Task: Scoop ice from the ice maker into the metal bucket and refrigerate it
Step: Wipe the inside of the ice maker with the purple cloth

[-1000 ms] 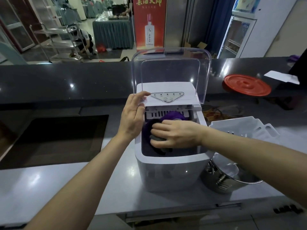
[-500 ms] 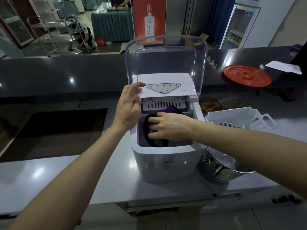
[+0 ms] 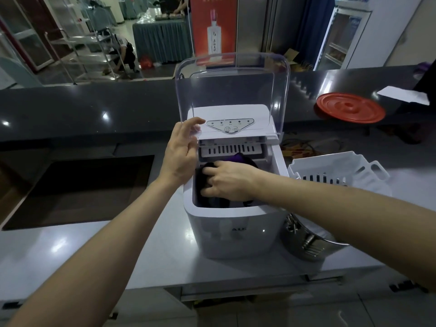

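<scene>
Head view, scooping stage. The ice maker [image 3: 236,232] stands on the near counter [image 3: 118,256] with its clear lid [image 3: 232,86] raised upright. The left hand [image 3: 180,156], fingers straight and loosely spread, touches the machine's upper left edge beside the lid. The right hand [image 3: 230,181] reaches into the open bin, fingers curled round a dark purple object [image 3: 238,158]; whether this is a scoop cannot be told, and no ice is visible. The metal bucket [image 3: 306,244] sits just right of the machine, partly hidden under the right forearm. Judged from this, no transfer has begun; the next move calls for lifting the load clear of the bin wall and carrying it right, over the bucket's rim.
</scene>
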The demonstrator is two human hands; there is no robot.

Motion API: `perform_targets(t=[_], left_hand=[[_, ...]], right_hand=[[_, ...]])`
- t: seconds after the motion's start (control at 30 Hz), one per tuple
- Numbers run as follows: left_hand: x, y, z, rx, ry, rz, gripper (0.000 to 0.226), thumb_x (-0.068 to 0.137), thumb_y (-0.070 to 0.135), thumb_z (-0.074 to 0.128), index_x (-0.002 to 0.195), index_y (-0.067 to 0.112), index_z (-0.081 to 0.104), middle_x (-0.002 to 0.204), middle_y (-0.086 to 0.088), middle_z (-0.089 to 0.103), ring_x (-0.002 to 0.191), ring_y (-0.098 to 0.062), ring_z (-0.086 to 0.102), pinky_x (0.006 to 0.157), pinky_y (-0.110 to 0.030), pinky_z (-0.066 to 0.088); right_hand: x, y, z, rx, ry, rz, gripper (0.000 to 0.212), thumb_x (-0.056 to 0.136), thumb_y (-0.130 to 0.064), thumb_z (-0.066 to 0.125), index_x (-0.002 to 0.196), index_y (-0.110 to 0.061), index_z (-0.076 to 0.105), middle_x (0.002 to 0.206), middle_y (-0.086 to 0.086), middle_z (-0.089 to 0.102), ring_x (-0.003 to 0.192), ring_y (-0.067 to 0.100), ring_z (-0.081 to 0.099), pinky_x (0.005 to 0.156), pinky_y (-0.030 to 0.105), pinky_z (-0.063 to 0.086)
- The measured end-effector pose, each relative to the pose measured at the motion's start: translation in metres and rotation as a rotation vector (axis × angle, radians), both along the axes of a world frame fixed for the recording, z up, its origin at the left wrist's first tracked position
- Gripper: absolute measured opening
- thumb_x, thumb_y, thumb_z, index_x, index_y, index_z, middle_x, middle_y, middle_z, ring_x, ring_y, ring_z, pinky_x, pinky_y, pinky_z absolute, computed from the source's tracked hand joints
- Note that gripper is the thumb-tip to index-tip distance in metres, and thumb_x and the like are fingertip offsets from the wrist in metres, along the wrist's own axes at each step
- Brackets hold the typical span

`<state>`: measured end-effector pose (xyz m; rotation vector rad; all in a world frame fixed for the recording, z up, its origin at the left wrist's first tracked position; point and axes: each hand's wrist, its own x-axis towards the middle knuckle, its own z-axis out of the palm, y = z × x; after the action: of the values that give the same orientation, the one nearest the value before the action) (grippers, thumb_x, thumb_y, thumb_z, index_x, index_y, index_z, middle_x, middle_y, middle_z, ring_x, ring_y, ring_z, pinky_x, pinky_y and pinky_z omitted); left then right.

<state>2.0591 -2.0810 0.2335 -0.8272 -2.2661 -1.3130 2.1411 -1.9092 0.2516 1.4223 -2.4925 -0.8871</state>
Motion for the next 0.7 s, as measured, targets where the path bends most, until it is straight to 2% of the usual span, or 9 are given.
perform_targets(t=[0.2, 0.33, 0.5, 0.7], left_hand=[[0.002, 0.001, 0.001, 0.0, -0.026, 0.0, 0.05, 0.101, 0.006, 0.043, 0.141, 0.035, 0.052, 0.129, -0.001, 0.057, 0.125, -0.007, 0.06, 0.104, -0.032, 0.051], [0.003, 0.0, 0.001, 0.003, -0.021, 0.003, 0.052, 0.099, 0.003, 0.043, 0.141, 0.034, 0.053, 0.128, -0.002, 0.057, 0.124, -0.007, 0.06, 0.105, -0.035, 0.051], [0.003, 0.0, 0.001, 0.004, -0.02, -0.006, 0.052, 0.099, 0.004, 0.043, 0.14, 0.034, 0.053, 0.127, -0.001, 0.057, 0.124, -0.008, 0.06, 0.104, -0.031, 0.05], [0.005, 0.001, 0.002, 0.01, -0.019, -0.002, 0.053, 0.1, 0.002, 0.044, 0.14, 0.034, 0.053, 0.127, -0.002, 0.057, 0.123, -0.007, 0.06, 0.102, -0.028, 0.05]], right_hand=[[0.011, 0.032, -0.001, -0.022, -0.085, -0.109, 0.029, 0.103, -0.012, 0.046, 0.13, -0.019, 0.053, 0.097, 0.002, 0.075, 0.111, 0.031, 0.053, 0.09, 0.046, 0.051], [0.004, 0.002, -0.002, -0.111, -0.088, -0.068, 0.029, 0.101, -0.014, 0.048, 0.128, -0.021, 0.058, 0.1, -0.003, 0.073, 0.116, 0.028, 0.053, 0.089, 0.042, 0.049], [0.008, 0.014, -0.001, -0.142, -0.126, -0.144, 0.031, 0.095, -0.018, 0.055, 0.125, -0.026, 0.057, 0.103, -0.003, 0.073, 0.115, 0.026, 0.051, 0.093, 0.041, 0.049], [0.013, 0.023, 0.0, -0.144, -0.138, -0.206, 0.037, 0.092, -0.017, 0.057, 0.128, -0.023, 0.055, 0.105, -0.003, 0.072, 0.117, 0.024, 0.051, 0.091, 0.042, 0.05]])
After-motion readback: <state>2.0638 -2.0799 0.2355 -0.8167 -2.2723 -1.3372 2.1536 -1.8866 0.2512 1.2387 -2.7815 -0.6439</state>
